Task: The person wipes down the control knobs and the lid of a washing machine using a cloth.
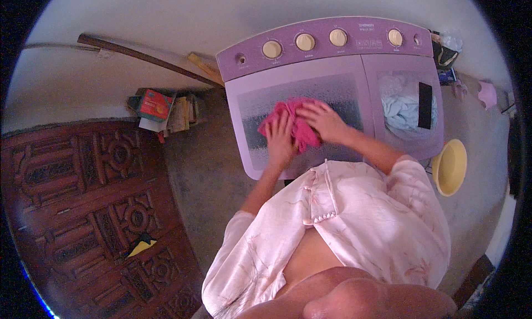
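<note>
Under our hands we see a bunched pink cloth [305, 135], soft and matte, crumpled into uneven folds. Our left hand [281, 143] lies over its left part, fingers long and slightly parted; our right hand [328, 123] rests over its upper right edge, fingers fanned. Neither is curled round the cloth. It sits on the dark, glossy window [344, 100] of a lilac washing machine [260, 167], the pane finely speckled; whether with droplets or a pattern, we cannot tell.

Beyond our hands, round cream knobs [305, 42] line the purple panel [255, 63]. To the right of our right hand, a see-through lid shows crumpled pale blue fabric [400, 114] beside a black strip [425, 106]; farther right stands a smooth yellow basin [449, 168]. Left of our left hand are stacked boxes [155, 105], grey floor [194, 169] and a deeply carved brown wooden panel [105, 180]. A pale wall [166, 31] rises ahead.
</note>
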Demonstrator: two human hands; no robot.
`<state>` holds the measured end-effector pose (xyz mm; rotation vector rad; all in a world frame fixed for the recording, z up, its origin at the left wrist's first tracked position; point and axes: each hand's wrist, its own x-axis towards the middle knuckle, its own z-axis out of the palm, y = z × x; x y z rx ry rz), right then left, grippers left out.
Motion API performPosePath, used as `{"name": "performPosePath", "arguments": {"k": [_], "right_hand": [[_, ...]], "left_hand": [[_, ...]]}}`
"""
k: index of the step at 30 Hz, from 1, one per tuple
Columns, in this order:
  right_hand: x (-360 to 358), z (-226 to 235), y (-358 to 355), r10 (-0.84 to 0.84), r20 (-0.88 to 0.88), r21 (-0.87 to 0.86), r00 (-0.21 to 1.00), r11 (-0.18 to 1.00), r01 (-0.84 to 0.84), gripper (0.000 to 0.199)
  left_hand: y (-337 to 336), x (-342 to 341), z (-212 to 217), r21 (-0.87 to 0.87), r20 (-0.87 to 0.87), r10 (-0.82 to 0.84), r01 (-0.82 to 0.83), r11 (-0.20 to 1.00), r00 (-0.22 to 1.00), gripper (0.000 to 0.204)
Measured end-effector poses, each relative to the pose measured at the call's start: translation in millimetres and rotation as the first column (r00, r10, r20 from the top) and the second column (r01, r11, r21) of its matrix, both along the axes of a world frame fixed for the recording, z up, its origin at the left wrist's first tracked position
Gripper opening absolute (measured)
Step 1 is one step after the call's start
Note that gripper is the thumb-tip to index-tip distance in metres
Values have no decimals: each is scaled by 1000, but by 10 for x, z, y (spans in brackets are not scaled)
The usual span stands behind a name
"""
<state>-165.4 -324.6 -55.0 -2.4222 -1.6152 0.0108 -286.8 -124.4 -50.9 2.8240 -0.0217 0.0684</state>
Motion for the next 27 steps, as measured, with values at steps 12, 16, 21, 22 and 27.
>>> {"name": "performPosePath", "arguments": {"k": [12, 16, 21, 22, 27], "right_hand": [[161, 14, -948, -556, -4, 198, 831, 814, 546, 56], [723, 123, -428, -558, -12, 306, 829, 788, 535, 58], [1465, 148, 317, -587, -43, 505, 808, 685, 525, 66], [1526, 181, 405, -583, -29, 514, 812, 688, 512, 66], [1612, 138, 469, -590, -111, 577, 800, 617, 535, 76]], "left_hand": [[456, 2, -23, 36, 139, 427, -435, 900, 894, 79], [557, 611, -22, 52, 215, 333, -352, 935, 918, 81], [765, 1715, 79, -62, 295, 330, -327, 943, 897, 88], [782, 1816, 110, -70, 323, 326, -321, 944, 889, 90], [777, 1939, 131, -85, 382, 322, -314, 946, 866, 93]]}}
